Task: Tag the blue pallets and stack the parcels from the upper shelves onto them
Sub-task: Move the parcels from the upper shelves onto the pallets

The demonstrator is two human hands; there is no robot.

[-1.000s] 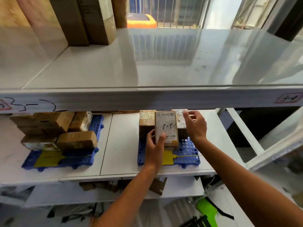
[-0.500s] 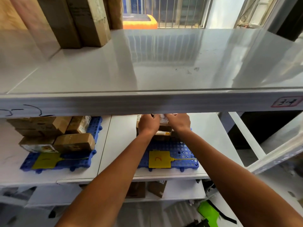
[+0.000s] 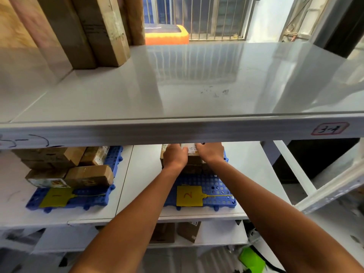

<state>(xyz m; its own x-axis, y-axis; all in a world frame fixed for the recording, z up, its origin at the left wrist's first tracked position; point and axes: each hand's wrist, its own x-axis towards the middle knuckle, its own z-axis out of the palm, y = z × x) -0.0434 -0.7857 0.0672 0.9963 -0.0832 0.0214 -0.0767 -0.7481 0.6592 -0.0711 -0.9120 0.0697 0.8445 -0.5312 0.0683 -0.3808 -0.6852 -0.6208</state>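
Observation:
Two blue pallets lie on the middle shelf. The right pallet (image 3: 214, 191) carries a yellow tag (image 3: 189, 196) marked "2" and a small stack of cardboard parcels (image 3: 194, 161) at its back. My left hand (image 3: 175, 156) and my right hand (image 3: 211, 152) both grip the top parcel of that stack, one on each side, their fingertips hidden under the shelf edge above. The left pallet (image 3: 94, 198) has a yellow tag (image 3: 56, 197) and several brown parcels (image 3: 88, 175) piled on it.
The upper shelf (image 3: 187, 91) is bare white except for tall cardboard boxes (image 3: 102, 30) standing at its back left. Its front edge (image 3: 177, 131) hangs just above my hands. More boxes (image 3: 189, 231) sit on the shelf below. A window with bars is behind.
A second ago I held a parcel marked "2-2" upright in front of the stack. Both hands have since pushed it back onto the stack, and my view has tipped up.

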